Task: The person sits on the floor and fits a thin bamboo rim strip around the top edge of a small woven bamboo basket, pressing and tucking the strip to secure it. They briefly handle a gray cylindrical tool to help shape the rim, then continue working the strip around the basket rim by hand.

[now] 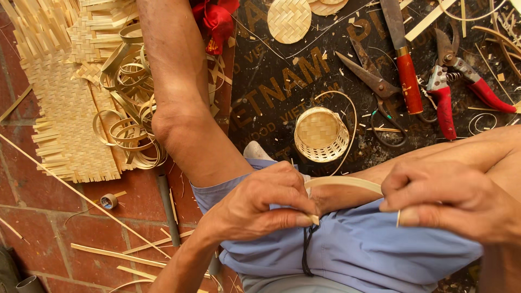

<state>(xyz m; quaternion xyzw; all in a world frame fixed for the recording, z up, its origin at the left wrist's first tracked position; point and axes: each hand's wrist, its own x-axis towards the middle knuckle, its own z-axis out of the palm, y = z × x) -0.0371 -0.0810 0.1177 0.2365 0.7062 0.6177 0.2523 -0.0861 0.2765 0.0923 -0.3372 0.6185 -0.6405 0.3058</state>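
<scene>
While both hands [260, 206] pinch it, pale bamboo strip [344, 183] arches.

A single head-worn camera looks steeply down, close over the lap, with the small basket [321, 134] lying just beyond.

Both hands work over the lap, above blue shorts [358, 244]. The left hand [260, 203] pinches one end of a curved bamboo strip [344, 183] between thumb and forefinger; the right hand [450, 198] grips the other end, so the strip arches between them. On the dark mat [271, 81] beyond the knees sits a small woven basket [320, 134], with scissors [372, 81], a red-handled knife [404, 59] and red pruners [453, 81] near its far right corner. Woven sheets [65, 119] and coiled strips [130, 103] lie on the brick floor [49, 217] to the left.
</scene>
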